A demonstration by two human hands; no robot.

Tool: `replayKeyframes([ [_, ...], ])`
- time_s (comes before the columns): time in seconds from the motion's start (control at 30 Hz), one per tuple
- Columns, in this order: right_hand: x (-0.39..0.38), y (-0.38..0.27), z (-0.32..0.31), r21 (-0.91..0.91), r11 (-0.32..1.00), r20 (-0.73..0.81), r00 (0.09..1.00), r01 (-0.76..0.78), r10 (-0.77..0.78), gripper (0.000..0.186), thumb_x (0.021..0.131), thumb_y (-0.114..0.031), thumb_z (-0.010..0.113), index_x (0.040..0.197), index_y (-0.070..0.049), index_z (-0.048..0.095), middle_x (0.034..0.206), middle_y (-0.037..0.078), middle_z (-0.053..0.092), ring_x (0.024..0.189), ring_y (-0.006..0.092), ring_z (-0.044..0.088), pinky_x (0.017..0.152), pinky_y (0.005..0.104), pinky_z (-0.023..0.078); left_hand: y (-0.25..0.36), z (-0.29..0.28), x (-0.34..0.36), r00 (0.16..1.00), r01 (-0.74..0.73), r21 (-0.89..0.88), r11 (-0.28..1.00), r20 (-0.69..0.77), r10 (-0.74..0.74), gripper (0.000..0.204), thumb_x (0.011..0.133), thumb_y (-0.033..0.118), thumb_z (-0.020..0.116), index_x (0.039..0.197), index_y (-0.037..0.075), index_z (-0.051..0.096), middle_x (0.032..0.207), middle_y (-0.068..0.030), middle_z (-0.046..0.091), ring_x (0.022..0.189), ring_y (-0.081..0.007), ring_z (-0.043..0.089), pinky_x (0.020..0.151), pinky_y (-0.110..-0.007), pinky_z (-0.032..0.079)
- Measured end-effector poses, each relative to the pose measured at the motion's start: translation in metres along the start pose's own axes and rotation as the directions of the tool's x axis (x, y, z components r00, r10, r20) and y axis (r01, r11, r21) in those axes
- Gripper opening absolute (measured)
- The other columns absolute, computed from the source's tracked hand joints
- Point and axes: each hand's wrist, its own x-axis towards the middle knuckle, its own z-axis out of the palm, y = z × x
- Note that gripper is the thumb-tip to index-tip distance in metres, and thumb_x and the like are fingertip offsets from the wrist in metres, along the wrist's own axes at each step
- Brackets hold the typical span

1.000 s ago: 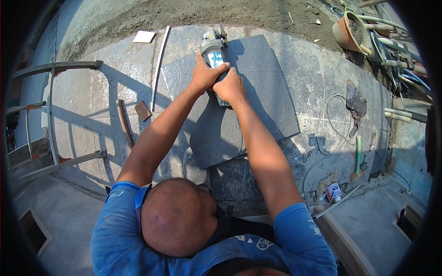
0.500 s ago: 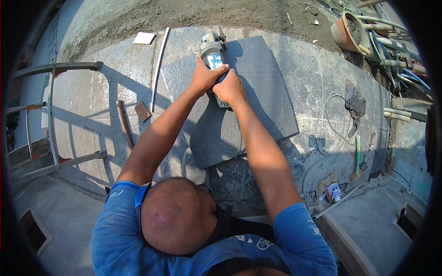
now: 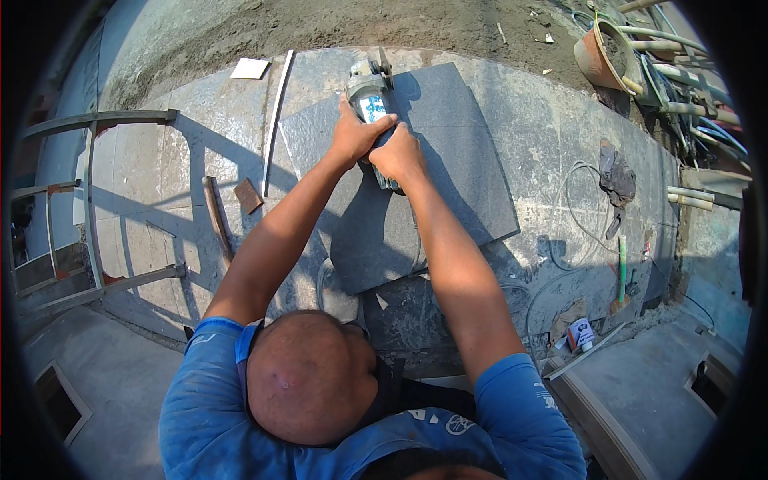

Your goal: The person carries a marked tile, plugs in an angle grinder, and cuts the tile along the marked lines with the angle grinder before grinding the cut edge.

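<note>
Both of my hands hold an angle grinder (image 3: 370, 106) with a grey gear head, and its thin disc (image 3: 386, 67) stands on edge at the far right side of the tool. Round the left side of the body, near the head, wraps my left hand (image 3: 355, 136), thumb across the top. My right hand (image 3: 399, 154) grips farther back, on the handle end. Beneath the tool lies a large dark grey stone tile (image 3: 472, 176). The disc is over or just past the tile's far edge; whether it touches is unclear.
A narrow pale strip (image 3: 278, 120), a wooden stick (image 3: 216, 218) and a brown tile piece (image 3: 248, 196) lie to the left, near a metal frame (image 3: 92, 196). On the right are a loose cable (image 3: 570, 196), a dark rag (image 3: 616, 180) and an orange bucket (image 3: 596, 64) beside pipes.
</note>
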Motion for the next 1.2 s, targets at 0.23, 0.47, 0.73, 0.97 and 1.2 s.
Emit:
replayKeyframes([
  [0.23,-0.009,0.000,0.000,-0.001,1.000,0.005,1.000,0.007,-0.007,0.057,0.072,-0.017,0.069,0.121,0.004,0.048,0.118,0.027,0.062,0.114,0.0399,0.060,0.097,0.0433,0.049,-0.003,-0.001,-0.007,1.000,-0.012,0.015,1.000,-0.011,0.013,0.112,0.070,0.038,0.086,0.143,-0.013,0.018,0.121,-0.0258,0.056,0.104,-0.0273,0.061,0.089,-0.036,0.051],
  [0.47,-0.019,0.004,-0.002,0.002,1.000,0.003,1.000,0.007,-0.007,0.056,0.073,-0.017,0.069,0.121,0.004,0.049,0.118,0.027,0.062,0.113,0.0395,0.060,0.096,0.0435,0.049,-0.008,0.002,-0.016,0.999,-0.020,-0.053,0.998,0.045,0.023,0.121,0.069,0.047,0.083,0.146,-0.013,0.010,0.121,-0.0333,0.056,0.109,-0.0371,0.062,0.092,-0.039,0.049],
  [0.73,-0.016,0.006,0.000,0.027,0.999,0.021,1.000,-0.023,0.023,0.065,0.071,-0.020,0.075,0.126,0.003,0.048,0.122,0.027,0.060,0.116,0.0399,0.058,0.098,0.0439,0.047,-0.013,0.003,-0.013,0.999,-0.025,-0.019,0.999,0.040,0.026,0.124,0.068,0.048,0.083,0.147,-0.013,0.007,0.122,-0.0340,0.056,0.109,-0.0377,0.062,0.093,-0.039,0.049],
  [0.97,-0.015,0.009,0.000,0.027,0.999,0.019,0.999,-0.031,0.031,0.067,0.070,-0.021,0.076,0.126,0.003,0.048,0.122,0.027,0.060,0.116,0.0400,0.058,0.098,0.0436,0.047,-0.009,0.003,-0.014,0.998,-0.014,-0.028,1.000,0.059,0.015,0.125,0.068,0.049,0.083,0.146,-0.014,0.008,0.123,-0.0344,0.055,0.111,-0.0376,0.061,0.095,-0.038,0.048],
  [1.2,-0.022,0.005,-0.001,0.004,1.000,0.023,1.000,-0.001,0.001,0.057,0.074,-0.017,0.069,0.122,0.004,0.049,0.120,0.027,0.061,0.115,0.0393,0.059,0.098,0.0434,0.048,-0.010,0.001,-0.017,0.998,-0.012,-0.044,0.999,0.053,0.015,0.123,0.069,0.046,0.083,0.147,-0.013,0.008,0.123,-0.0343,0.055,0.110,-0.0374,0.061,0.093,-0.039,0.049],
])
